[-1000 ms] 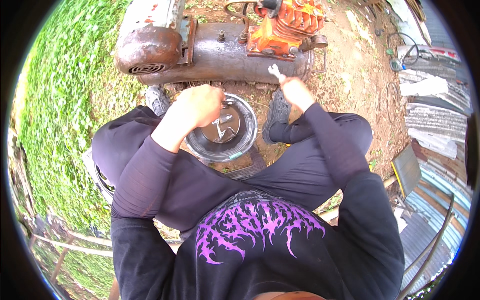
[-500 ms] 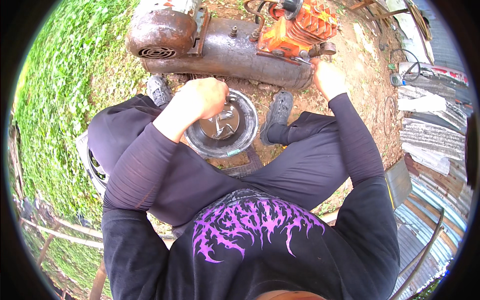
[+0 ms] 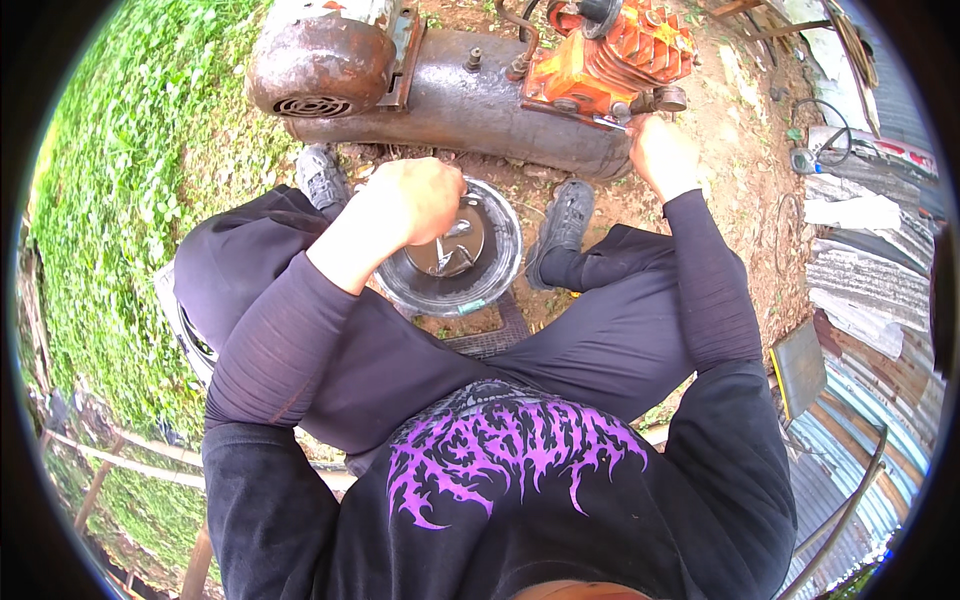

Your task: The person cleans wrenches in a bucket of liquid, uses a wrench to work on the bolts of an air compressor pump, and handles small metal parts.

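An orange finned compressor pump (image 3: 615, 60) is mounted on a rusty brown cylindrical tank (image 3: 455, 110). My right hand (image 3: 664, 156) closes round a silver wrench (image 3: 610, 123), whose bright end lies against the lower edge of the pump. Between my feet sits a round black basin (image 3: 505, 262) with dark liquid (image 3: 452, 250) and some shiny metal pieces in it. My left hand (image 3: 418, 198) is a closed fist over the basin's far left rim; whatever its fingers may hold is hidden.
A rusty electric motor (image 3: 320, 65) stands on the tank's left end. My dark shoes (image 3: 563, 222) flank the basin. Green plants (image 3: 130, 230) cover the left side. Corrugated metal sheets (image 3: 865, 270) and a coiled black cable (image 3: 830, 135) lie at the right.
The view has shifted slightly, so the pump and basin appear a little further right. Both hands keep nearly the same places, the right one still at the pump's base.
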